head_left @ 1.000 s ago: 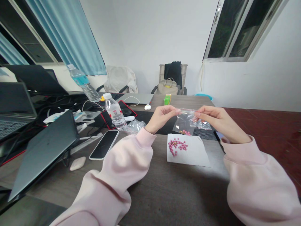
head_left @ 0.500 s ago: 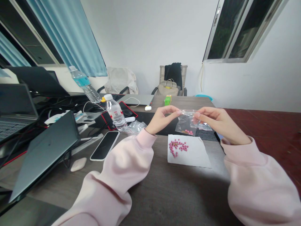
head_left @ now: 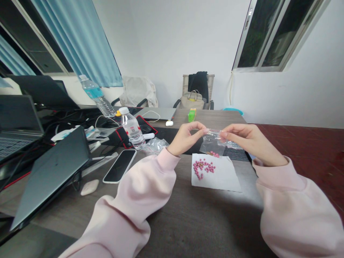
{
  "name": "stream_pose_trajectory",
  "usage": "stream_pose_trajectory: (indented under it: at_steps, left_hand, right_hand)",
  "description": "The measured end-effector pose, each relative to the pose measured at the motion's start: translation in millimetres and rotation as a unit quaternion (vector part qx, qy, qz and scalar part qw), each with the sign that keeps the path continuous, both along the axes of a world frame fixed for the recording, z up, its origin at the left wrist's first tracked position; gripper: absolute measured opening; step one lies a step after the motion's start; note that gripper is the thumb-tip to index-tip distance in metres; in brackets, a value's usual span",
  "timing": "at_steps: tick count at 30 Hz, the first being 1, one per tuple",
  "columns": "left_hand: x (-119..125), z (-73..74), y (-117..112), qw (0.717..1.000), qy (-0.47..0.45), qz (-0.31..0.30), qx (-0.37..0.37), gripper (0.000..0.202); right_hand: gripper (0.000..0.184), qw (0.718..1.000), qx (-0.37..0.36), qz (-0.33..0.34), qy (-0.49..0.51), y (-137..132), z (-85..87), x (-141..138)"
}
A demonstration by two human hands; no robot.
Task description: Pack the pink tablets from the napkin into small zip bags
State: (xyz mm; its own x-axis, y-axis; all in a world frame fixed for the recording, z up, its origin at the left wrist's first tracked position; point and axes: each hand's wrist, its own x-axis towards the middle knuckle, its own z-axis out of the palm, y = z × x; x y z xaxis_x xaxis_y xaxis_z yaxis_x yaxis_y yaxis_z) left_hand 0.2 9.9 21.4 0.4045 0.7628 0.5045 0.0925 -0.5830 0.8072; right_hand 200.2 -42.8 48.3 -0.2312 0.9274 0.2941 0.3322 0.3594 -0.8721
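Note:
My left hand and my right hand each pinch one side of the top edge of a small clear zip bag. The bag hangs just above the far edge of a white paper sheet. A few pink beads lie in its bottom corner, with some small brownish pieces. A larger scatter of pink beads sits on the paper, also with a few brownish pieces among them. Pink sleeves cover both my forearms.
On the dark table, a smartphone, a water bottle and crumpled clear plastic lie left of my hands. Laptops and cables crowd the left side. Beyond the table's right edge is a red tiled floor.
Both hands have lowered slightly, and the bag has come down with them towards the paper. The bag has shifted a little left, and the beads inside remain at its bottom.

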Motion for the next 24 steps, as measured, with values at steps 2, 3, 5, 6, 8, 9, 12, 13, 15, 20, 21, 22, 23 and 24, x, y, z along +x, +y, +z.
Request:
stream_pose_trajectory:
  at_steps: [2,3,5,6,8,9,12,13,15,20,21,22,23,24]
  left_hand:
    - [0.3,0.1,0.1,1.0,-0.004,-0.016,-0.01,0.025]
    - [0.4,0.2,0.0,1.0,-0.006,-0.025,-0.016,0.025]
    - [0.7,0.6,-0.5,0.999,-0.005,-0.04,-0.024,0.025]
    - [0.8,0.7,-1.0,0.999,-0.001,-0.044,-0.024,0.024]
    - [1.1,0.9,-1.9,0.999,0.008,-0.048,-0.019,0.023]
    - [1.2,0.9,-2.4,0.999,0.011,-0.047,-0.015,0.023]
    - [1.5,1.0,-3.7,0.999,0.013,-0.038,-0.003,0.022]
    - [1.7,1.2,-4.2,0.999,0.012,-0.033,0.002,0.021]
    - [2.1,1.6,-5.4,0.999,0.015,-0.026,0.013,0.02]
    - [4.4,2.0,-9.4,0.999,0.035,-0.021,0.032,0.017]
    - [5.0,2.0,-10.2,0.998,0.037,-0.02,0.035,0.017]
    - [5.5,2.0,-10.9,0.998,0.04,-0.019,0.038,0.016]
    - [6.0,2.2,-11.7,0.998,0.041,-0.018,0.041,0.016]
    - [6.5,2.4,-12.4,0.998,0.043,-0.016,0.044,0.016]
  right_hand:
    - [0.031,1.0,0.007,-0.005,-0.012,-0.2,0.1,0.8]
    - [0.031,1.0,0.011,-0.007,-0.019,-0.2,-0.2,1.3]
    - [0.033,0.999,0.015,-0.007,-0.033,0.1,-1.3,2.3]
    - [0.033,0.999,0.015,-0.004,-0.039,0.3,-2.1,2.7]
    - [0.033,0.999,0.016,0.0,-0.049,1.0,-4.2,3.5]
    - [0.034,0.999,0.017,0.0,-0.052,1.3,-5.2,3.8]
    - [0.035,0.998,0.014,0.0,-0.053,1.9,-7.5,4.3]
    - [0.035,0.999,0.008,0.002,-0.052,2.0,-7.9,4.1]
    - [0.036,0.999,0.001,0.005,-0.05,2.2,-8.1,3.4]
    - [0.036,0.996,0.022,0.009,-0.081,2.1,-6.1,0.8]
    - [0.036,0.995,0.028,0.009,-0.091,1.8,-5.4,0.6]
    - [0.036,0.994,0.035,0.007,-0.1,1.5,-4.8,0.5]
    - [0.035,0.993,0.042,0.004,-0.107,1.0,-4.1,0.6]
    - [0.035,0.993,0.047,0.001,-0.113,0.5,-3.5,0.7]
